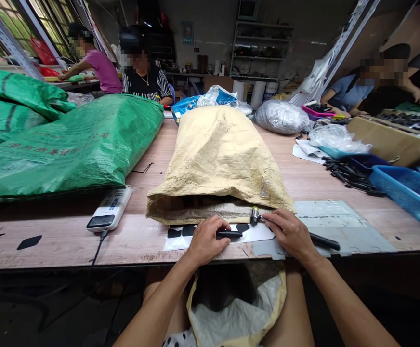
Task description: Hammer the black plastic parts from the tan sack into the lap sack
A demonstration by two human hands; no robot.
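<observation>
My left hand (210, 239) rests on the table edge, its fingers curled round one end of a slim black stick-like piece (230, 234). My right hand (290, 233) grips a small hammer; its metal head (255, 216) has a yellowish end and is raised just beyond the black piece, not touching it as far as I can see. The hammer's black handle (324, 241) sticks out behind my right hand. Under my hands lies a white sheet (256, 233) with dark patches (174, 233) on it. A beige woven sack (220, 149) lies behind, its mouth facing me.
Another open sack (239, 325) hangs between my legs. Green sacks (87, 144) and a white power bank (109, 209) with a cable are at left. At right are a grey sheet (343, 221), black pieces (350, 178) and a blue basket (408, 193). Several people work beyond.
</observation>
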